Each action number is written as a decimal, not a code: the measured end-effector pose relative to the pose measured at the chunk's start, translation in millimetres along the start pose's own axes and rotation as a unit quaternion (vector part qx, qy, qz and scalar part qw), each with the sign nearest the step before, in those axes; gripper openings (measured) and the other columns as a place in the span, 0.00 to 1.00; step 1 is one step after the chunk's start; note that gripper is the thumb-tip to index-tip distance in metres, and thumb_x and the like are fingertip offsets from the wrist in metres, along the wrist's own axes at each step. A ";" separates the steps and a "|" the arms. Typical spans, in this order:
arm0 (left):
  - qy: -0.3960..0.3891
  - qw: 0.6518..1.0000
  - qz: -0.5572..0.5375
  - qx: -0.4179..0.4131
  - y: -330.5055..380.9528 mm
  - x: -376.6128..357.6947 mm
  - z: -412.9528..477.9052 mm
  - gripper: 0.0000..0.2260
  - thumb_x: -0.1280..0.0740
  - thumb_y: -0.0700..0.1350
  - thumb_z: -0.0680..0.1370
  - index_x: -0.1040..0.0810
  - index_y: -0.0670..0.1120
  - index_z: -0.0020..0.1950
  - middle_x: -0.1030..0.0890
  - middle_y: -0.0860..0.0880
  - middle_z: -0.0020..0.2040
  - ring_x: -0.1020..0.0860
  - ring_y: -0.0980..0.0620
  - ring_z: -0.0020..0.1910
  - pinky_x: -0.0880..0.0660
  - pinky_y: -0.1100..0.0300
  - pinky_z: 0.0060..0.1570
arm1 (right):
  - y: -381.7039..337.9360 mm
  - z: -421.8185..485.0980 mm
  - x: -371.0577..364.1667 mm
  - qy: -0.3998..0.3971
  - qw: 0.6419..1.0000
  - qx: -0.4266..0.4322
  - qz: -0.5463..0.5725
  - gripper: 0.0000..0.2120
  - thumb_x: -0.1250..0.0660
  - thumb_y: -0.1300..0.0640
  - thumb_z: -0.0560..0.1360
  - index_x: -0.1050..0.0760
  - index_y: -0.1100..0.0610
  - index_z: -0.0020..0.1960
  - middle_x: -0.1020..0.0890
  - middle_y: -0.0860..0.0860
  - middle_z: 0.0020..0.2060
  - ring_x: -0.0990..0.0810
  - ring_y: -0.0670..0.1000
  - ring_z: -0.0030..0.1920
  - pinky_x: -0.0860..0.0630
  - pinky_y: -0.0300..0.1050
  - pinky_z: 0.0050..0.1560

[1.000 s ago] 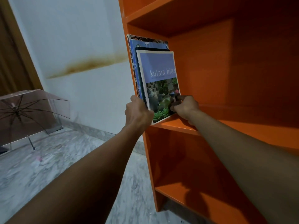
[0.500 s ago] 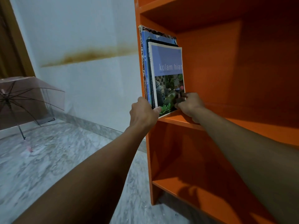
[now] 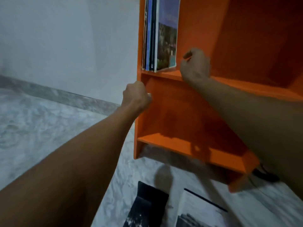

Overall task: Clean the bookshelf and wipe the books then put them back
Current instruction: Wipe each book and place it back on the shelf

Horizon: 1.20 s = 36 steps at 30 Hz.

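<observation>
Several thin books (image 3: pixel 159 35) stand upright at the left end of a board of the orange bookshelf (image 3: pixel 201 102), against its left side wall. The outermost one has a blue cover with a garden photo. My right hand (image 3: pixel 195 65) is a loose fist just right of those books, over the board, holding nothing. My left hand (image 3: pixel 136 95) is lower, curled in front of the shelf's left edge, also with nothing in it. The frame is blurred.
On the marble floor (image 3: pixel 41 128) below lie a dark book (image 3: pixel 147 205) and a white-covered book (image 3: pixel 198 210). A foot (image 3: pixel 163 177) stands between them. A dark cable (image 3: pixel 264 175) lies at the shelf's base. A white wall (image 3: pixel 65 38) is to the left.
Both hands let go of the blue-covered book, now upright with the others. My left hand dropped below the board, and my right moved away to the right. The view tilted down.
</observation>
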<state>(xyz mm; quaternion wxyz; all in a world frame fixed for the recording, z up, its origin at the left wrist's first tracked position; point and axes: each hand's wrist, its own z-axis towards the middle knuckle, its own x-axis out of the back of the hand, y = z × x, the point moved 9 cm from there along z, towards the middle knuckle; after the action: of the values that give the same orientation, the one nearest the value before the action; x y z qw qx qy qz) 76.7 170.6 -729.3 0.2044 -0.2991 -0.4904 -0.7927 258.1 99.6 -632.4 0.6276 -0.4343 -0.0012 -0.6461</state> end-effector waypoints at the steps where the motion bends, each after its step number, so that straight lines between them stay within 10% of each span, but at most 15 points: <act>1: -0.027 1.000 -0.003 0.003 -6.6 -17.2 -8.6 0.08 0.33 0.46 0.79 0.22 0.42 0.45 0.18 0.43 0.44 0.19 0.44 0.42 0.21 0.53 0.43 | 4.9 -14.2 6.3 0.008 0.999 0.005 -0.031 0.11 0.38 0.58 0.75 0.22 0.53 0.55 0.17 0.55 0.53 0.21 0.58 0.55 0.27 0.47 0.53; 7: -0.273 0.962 0.016 0.000 -1.0 -155.8 -125.2 0.12 0.36 0.43 0.78 0.23 0.38 0.58 0.22 0.36 0.61 0.23 0.35 0.60 0.25 0.47 0.57 | 86.9 -130.0 30.1 -0.153 0.967 -0.011 -0.204 0.14 0.35 0.57 0.75 0.26 0.56 0.61 0.20 0.55 0.54 0.21 0.57 0.52 0.23 0.51 0.52; 11: -0.456 0.885 0.067 -0.070 35.8 -209.9 -200.6 0.10 0.37 0.40 0.80 0.23 0.33 0.54 0.20 0.36 0.51 0.20 0.36 0.54 0.22 0.46 0.52 | 150.0 -202.2 63.7 -0.273 0.910 -0.067 -0.305 0.17 0.34 0.57 0.75 0.28 0.56 0.63 0.21 0.57 0.56 0.23 0.59 0.53 0.26 0.48 0.50; 19: -0.438 0.879 0.147 -0.114 24.5 -222.2 -231.4 0.10 0.36 0.37 0.77 0.22 0.37 0.57 0.19 0.40 0.48 0.18 0.41 0.50 0.20 0.50 0.50 | 213.2 -309.1 48.9 -0.414 0.853 -0.192 -0.253 0.12 0.28 0.57 0.73 0.24 0.60 0.54 0.21 0.57 0.51 0.22 0.56 0.50 0.24 0.48 0.48; 28: -0.443 0.867 0.214 -0.080 -14.2 -231.2 -254.4 0.10 0.31 0.47 0.77 0.26 0.42 0.53 0.22 0.43 0.56 0.22 0.43 0.55 0.26 0.55 0.48 | 229.6 -423.4 -41.6 -0.531 0.806 -0.168 -0.199 0.57 0.21 0.40 0.59 0.52 0.50 0.77 0.37 0.51 0.72 0.42 0.61 0.74 0.40 0.60 0.72; 36: -0.426 0.883 0.196 -0.013 -49.4 -223.0 -250.9 0.04 0.38 0.39 0.79 0.29 0.40 0.45 0.21 0.41 0.49 0.21 0.44 0.48 0.28 0.58 0.41 | 244.1 -426.3 -19.7 -0.518 0.797 -0.277 -0.139 0.18 0.22 0.51 0.66 0.28 0.59 0.44 0.25 0.52 0.36 0.24 0.52 0.39 0.28 0.41 0.35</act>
<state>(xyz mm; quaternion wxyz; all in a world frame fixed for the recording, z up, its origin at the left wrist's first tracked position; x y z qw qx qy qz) 141.9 -26.8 -997.5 0.1229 -0.7003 -0.4511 -0.5395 214.5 -169.3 -1041.6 0.2900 -0.8544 -0.2077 -0.3778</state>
